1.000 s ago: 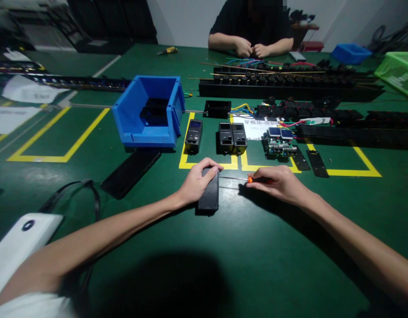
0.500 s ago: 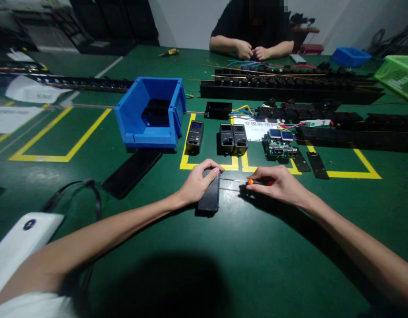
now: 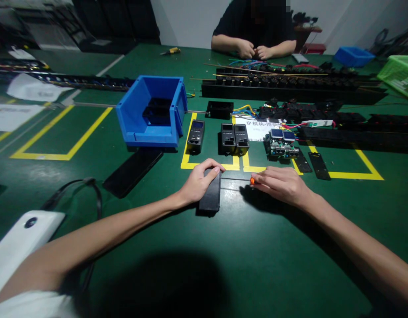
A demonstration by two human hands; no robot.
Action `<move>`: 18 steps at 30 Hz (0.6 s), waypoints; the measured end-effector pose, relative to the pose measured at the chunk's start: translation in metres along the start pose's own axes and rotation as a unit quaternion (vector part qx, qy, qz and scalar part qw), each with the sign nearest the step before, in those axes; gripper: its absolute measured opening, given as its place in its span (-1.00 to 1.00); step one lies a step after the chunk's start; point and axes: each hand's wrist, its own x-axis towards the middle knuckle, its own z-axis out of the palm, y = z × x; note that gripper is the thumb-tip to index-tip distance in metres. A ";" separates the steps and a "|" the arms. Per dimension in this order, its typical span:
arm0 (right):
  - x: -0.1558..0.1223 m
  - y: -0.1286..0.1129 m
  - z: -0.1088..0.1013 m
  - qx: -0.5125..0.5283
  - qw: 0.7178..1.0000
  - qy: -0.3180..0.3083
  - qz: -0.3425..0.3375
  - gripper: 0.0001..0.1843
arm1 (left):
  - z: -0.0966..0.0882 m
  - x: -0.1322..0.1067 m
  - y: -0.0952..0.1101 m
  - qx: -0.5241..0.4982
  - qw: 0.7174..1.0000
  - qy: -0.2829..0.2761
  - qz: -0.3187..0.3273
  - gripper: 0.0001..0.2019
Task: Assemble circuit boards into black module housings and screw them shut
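Note:
My left hand [image 3: 201, 180] is closed over the far end of a black plastic housing [image 3: 209, 196], holding it on the green table. In my right hand [image 3: 281, 184] is a screwdriver [image 3: 252, 180] with an orange collar, its handle mostly covered by my fingers. The thin shaft lies level and reaches left to the housing's right side. Whether the tip sits in a screw is too small to see. Beyond my hands stand a single black module [image 3: 195, 136] and a pair of similar modules [image 3: 235, 138]. Bare circuit boards [image 3: 281, 143] with small screens are to their right.
A blue bin [image 3: 151, 140] holding black parts stands beyond my left hand, with a black phone-like slab [image 3: 133, 173] before it. Black plates [image 3: 319, 166] lie right of the boards. Long black rails [image 3: 290, 90] cross the back, where a co-worker's hands [image 3: 255, 50] are busy. A white device [image 3: 27, 240] lies left.
My right hand has turned around the screwdriver handle, and its fingers now cover more of it. My left hand and the housing stay together; the whole view has shifted slightly.

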 end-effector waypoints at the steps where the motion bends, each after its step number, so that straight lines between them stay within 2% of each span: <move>1: 0.001 -0.001 0.000 0.017 1.000 -0.007 0.009 -0.83 | 0.000 0.000 0.000 0.002 1.000 0.001 0.000 -0.77; 5: 0.005 -0.005 -0.003 0.096 0.991 -0.047 0.079 -0.81 | 0.000 0.000 0.001 0.009 1.000 0.000 -0.001 -0.77; 9: 0.011 -0.009 -0.010 0.192 0.963 -0.074 0.175 -0.73 | -0.001 0.000 0.001 0.015 1.000 0.000 0.000 -0.77; 12: 0.018 -0.014 -0.016 0.265 0.926 -0.091 0.254 -0.68 | 0.000 0.000 0.001 0.017 1.000 0.000 0.000 -0.77; 15: 0.024 -0.017 -0.019 0.342 0.874 -0.105 0.329 -0.66 | 0.000 0.000 0.001 0.018 1.000 0.001 0.000 -0.77; 18: 0.026 -0.018 -0.018 0.402 0.827 -0.111 0.376 -0.66 | 0.000 0.000 0.001 0.015 1.000 0.002 -0.001 -0.78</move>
